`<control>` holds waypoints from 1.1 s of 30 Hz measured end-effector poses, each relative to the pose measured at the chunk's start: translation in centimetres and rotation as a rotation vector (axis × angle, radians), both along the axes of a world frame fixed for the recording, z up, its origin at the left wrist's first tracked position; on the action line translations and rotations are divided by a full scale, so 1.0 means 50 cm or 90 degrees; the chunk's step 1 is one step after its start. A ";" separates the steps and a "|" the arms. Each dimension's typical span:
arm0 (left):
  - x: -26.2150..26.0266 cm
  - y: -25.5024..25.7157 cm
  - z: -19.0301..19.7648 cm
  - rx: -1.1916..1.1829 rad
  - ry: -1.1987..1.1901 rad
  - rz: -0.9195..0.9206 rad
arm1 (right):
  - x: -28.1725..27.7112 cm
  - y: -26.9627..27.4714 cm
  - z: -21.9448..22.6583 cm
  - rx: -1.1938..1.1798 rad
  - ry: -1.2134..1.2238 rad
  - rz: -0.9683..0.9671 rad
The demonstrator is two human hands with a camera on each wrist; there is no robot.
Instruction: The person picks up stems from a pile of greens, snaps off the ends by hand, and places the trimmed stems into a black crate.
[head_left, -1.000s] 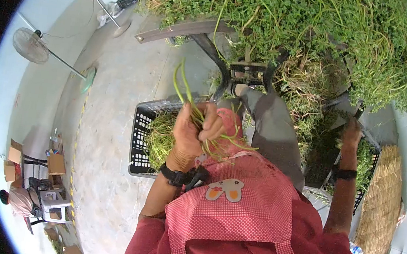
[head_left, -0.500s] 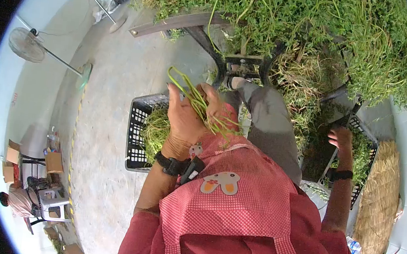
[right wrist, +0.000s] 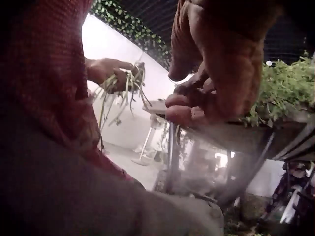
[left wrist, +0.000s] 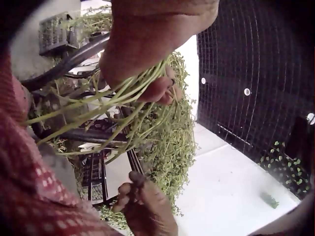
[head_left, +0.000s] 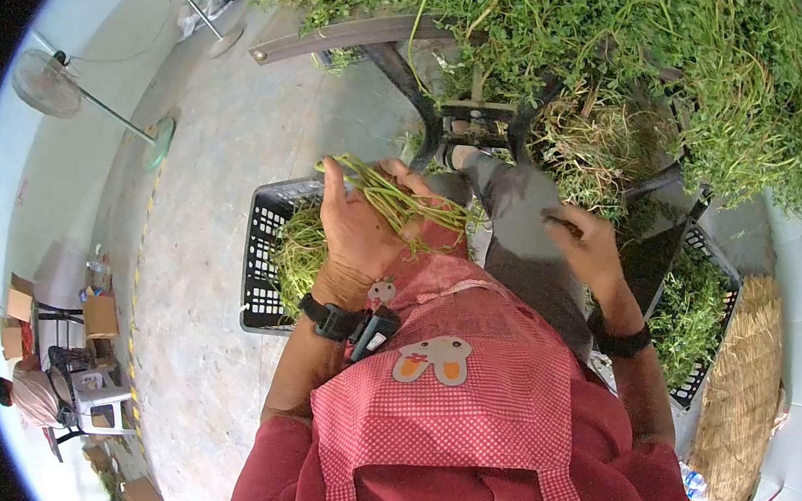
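My left hand (head_left: 359,226) holds a small bunch of thin green stems (head_left: 392,198) across its upturned palm, in front of the red checked apron. In the left wrist view the stems (left wrist: 118,101) pass between thumb and fingers, with their ends spreading toward the apron. Over the right thigh is my right hand (head_left: 589,250), its fingers loosely bent and nothing between them. The right wrist view shows these bent fingers (right wrist: 178,115), with the bunch in the left hand beyond them. A large heap of leafy green stalks (head_left: 582,53) covers the table ahead.
Beside the left knee stands a black crate (head_left: 261,279) holding pale stems. Another black crate (head_left: 729,308) with leafy greens is at the right, next to a straw bundle (head_left: 741,388). Withered stalks (head_left: 590,153) lie below the table edge (head_left: 335,47). Two fans and a seated person are farther left.
My right hand has come up from the right-hand crate toward the middle, over the thigh. The left hand has turned palm up and loosened, with the stems lying flatter across it.
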State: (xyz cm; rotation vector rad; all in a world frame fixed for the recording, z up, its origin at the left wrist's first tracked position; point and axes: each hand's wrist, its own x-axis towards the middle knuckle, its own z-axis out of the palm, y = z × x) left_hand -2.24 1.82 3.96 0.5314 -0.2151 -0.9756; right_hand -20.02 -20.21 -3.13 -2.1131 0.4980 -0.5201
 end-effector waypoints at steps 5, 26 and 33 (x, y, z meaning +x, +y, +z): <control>0.008 0.005 -0.009 0.062 0.058 0.043 | 0.046 0.092 0.118 0.017 -0.045 0.111; -0.005 -0.006 -0.023 0.060 0.016 0.011 | 0.094 0.159 0.100 0.001 -0.092 0.072; 0.004 -0.008 -0.040 0.069 -0.009 0.004 | 0.095 0.146 0.081 0.070 -0.139 0.101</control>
